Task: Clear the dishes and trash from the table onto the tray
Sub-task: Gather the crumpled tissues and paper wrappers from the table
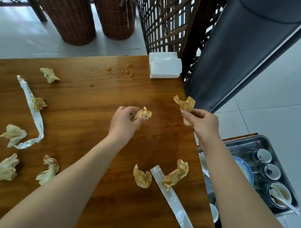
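My left hand [124, 121] grips a crumpled stained napkin [142, 113] just above the wooden table [84, 122]. My right hand [202, 123] pinches another crumpled napkin [185, 103] near the table's right edge. Several more soiled napkins lie on the table, such as one [142, 177] by my left forearm and one [49, 75] at the far left. Two long paper wrappers lie there too, one [174, 201] at the front right, one [32, 112] on the left. A metal tray [244, 144] with several bowls and a spoon sits low to the right of the table.
A white napkin pack [163, 67] stands at the table's far right corner, with sauce drops [121, 71] beside it. Two wicker baskets [69, 10] stand on the floor behind the table. A wooden lattice screen [166, 13] and a dark pillar [242, 49] rise at the back right.
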### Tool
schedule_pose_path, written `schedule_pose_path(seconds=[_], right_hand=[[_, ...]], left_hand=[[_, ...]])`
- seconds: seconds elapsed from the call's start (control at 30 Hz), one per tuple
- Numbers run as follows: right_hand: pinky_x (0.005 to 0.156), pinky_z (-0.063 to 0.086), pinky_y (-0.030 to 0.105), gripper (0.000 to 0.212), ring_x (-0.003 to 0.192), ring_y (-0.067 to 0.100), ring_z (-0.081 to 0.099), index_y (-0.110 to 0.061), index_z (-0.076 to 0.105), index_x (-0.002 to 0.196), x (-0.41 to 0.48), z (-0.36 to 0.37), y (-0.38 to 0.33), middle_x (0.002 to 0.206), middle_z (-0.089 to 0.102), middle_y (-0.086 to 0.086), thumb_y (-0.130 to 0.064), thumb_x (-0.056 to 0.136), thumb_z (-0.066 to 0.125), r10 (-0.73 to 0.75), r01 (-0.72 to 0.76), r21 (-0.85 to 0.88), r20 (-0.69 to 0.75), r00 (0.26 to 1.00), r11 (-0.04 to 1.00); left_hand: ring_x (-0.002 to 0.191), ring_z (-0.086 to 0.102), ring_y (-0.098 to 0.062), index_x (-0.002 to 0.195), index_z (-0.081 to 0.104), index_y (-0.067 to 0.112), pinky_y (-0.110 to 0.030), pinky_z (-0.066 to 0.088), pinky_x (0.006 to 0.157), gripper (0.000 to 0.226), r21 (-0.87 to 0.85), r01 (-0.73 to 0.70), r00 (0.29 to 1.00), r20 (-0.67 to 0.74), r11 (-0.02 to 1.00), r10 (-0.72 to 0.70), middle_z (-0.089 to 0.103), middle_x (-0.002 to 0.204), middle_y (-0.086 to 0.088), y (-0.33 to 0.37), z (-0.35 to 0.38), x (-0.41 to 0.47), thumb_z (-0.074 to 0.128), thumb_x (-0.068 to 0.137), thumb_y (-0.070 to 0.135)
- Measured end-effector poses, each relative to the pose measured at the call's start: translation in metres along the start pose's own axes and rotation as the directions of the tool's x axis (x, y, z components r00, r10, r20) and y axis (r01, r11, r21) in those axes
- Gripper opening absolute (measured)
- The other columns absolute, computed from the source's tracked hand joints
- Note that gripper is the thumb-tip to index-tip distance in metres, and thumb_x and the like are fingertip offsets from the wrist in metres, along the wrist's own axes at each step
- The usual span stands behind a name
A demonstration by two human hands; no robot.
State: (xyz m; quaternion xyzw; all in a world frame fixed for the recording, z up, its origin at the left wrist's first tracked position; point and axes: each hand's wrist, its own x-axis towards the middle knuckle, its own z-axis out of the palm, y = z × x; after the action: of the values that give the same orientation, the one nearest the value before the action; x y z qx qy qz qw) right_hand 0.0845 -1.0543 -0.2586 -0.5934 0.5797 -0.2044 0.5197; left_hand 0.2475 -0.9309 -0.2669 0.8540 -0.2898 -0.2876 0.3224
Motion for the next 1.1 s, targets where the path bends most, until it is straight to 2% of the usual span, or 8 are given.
schedule_pose_path(seconds=[0.27, 0.37, 0.53, 0.63, 0.8, 0.9, 0.97, 1.1], right_hand=[[0.085, 0.043, 0.028, 0.028, 0.1, 0.015, 0.057, -0.018, 0.062, 0.105, -0.034, -0.006, -0.004, 0.103, 0.063, -0.002, -0.027, 0.081, 0.074, 0.061, -0.074, 0.155, 0.087, 0.994, 0.985], [0.091, 0.044, 0.031, 0.029, 0.1, 0.016, 0.057, -0.018, 0.061, 0.104, -0.051, -0.008, -0.002, 0.102, 0.063, -0.002, -0.027, 0.08, 0.074, 0.076, -0.101, 0.193, 0.132, 0.988, 0.976], [0.093, 0.05, 0.038, 0.019, 0.098, 0.019, 0.061, -0.023, 0.059, 0.092, -0.077, -0.016, 0.002, 0.1, 0.065, 0.0, -0.026, 0.081, 0.073, 0.098, -0.145, 0.23, 0.204, 0.974, 0.962], [0.088, 0.052, 0.036, 0.014, 0.092, 0.016, 0.062, -0.025, 0.058, 0.088, -0.093, -0.022, 0.003, 0.092, 0.065, -0.003, -0.028, 0.082, 0.071, 0.089, -0.135, 0.245, 0.193, 0.977, 0.96], [0.094, 0.049, 0.043, 0.025, 0.1, 0.022, 0.062, -0.02, 0.063, 0.098, -0.115, -0.025, 0.016, 0.101, 0.068, 0.002, -0.041, 0.085, 0.065, 0.154, -0.187, 0.275, 0.136, 0.979, 0.943], [0.099, 0.046, 0.048, 0.04, 0.107, 0.025, 0.062, -0.016, 0.065, 0.111, -0.126, -0.025, 0.027, 0.107, 0.07, 0.003, -0.044, 0.084, 0.066, 0.198, -0.221, 0.268, 0.108, 0.974, 0.938], [0.097, 0.048, 0.048, 0.038, 0.107, 0.025, 0.062, -0.018, 0.067, 0.111, -0.131, -0.026, 0.037, 0.107, 0.07, 0.001, -0.044, 0.083, 0.068, 0.216, -0.236, 0.245, 0.103, 0.971, 0.94], [0.073, 0.052, 0.031, 0.036, 0.089, 0.018, 0.063, -0.011, 0.066, 0.115, -0.149, -0.026, 0.052, 0.099, 0.07, 0.002, -0.026, 0.083, 0.071, 0.244, -0.269, 0.283, 0.123, 0.962, 0.921]], left_hand=[[0.103, 0.056, -0.014, 0.124, 0.059, 0.024, -0.028, 0.048, 0.081, 0.04, -0.204, 0.097, 0.993, -0.044, 0.974, -0.108, 0.056, 0.119, 0.003, 0.009, -0.002, -0.038, 0.069, 0.086, 0.033], [0.104, 0.054, -0.013, 0.126, 0.057, 0.022, -0.03, 0.047, 0.09, 0.048, -0.422, 0.186, 0.977, -0.014, 0.887, -0.211, 0.054, 0.115, 0.006, 0.017, -0.006, -0.06, 0.074, 0.082, 0.025], [0.096, 0.059, -0.014, 0.109, 0.06, 0.025, -0.028, 0.048, 0.077, 0.034, -0.626, 0.284, 0.952, 0.094, 0.727, -0.291, 0.061, 0.111, 0.003, 0.023, -0.012, -0.088, 0.075, 0.08, 0.028], [0.102, 0.062, -0.023, 0.102, 0.059, 0.028, -0.034, 0.047, 0.074, 0.028, -0.646, 0.298, 0.951, 0.135, 0.703, -0.279, 0.064, 0.112, -0.002, 0.022, -0.016, -0.102, 0.074, 0.079, 0.034], [0.1, 0.062, -0.018, 0.097, 0.062, 0.028, -0.028, 0.045, 0.071, 0.011, -0.653, 0.358, 0.928, 0.167, 0.667, -0.334, 0.066, 0.106, -0.002, 0.015, -0.023, -0.12, 0.066, 0.087, 0.032], [0.102, 0.062, -0.02, 0.117, 0.064, 0.019, -0.026, 0.047, 0.07, 0.028, -0.68, 0.42, 0.902, 0.242, 0.601, -0.357, 0.066, 0.11, -0.005, 0.002, -0.025, -0.129, 0.066, 0.089, 0.022], [0.106, 0.062, -0.022, 0.13, 0.057, 0.017, -0.029, 0.051, 0.083, 0.045, -0.668, 0.43, 0.899, 0.253, 0.608, -0.358, 0.065, 0.117, -0.005, -0.007, -0.023, -0.136, 0.069, 0.087, 0.015], [0.104, 0.063, -0.022, 0.131, 0.056, 0.012, -0.038, 0.05, 0.098, 0.056, -0.587, 0.475, 0.874, 0.228, 0.656, -0.43, 0.066, 0.113, -0.006, -0.026, -0.014, -0.149, 0.077, 0.079, 0.015]])
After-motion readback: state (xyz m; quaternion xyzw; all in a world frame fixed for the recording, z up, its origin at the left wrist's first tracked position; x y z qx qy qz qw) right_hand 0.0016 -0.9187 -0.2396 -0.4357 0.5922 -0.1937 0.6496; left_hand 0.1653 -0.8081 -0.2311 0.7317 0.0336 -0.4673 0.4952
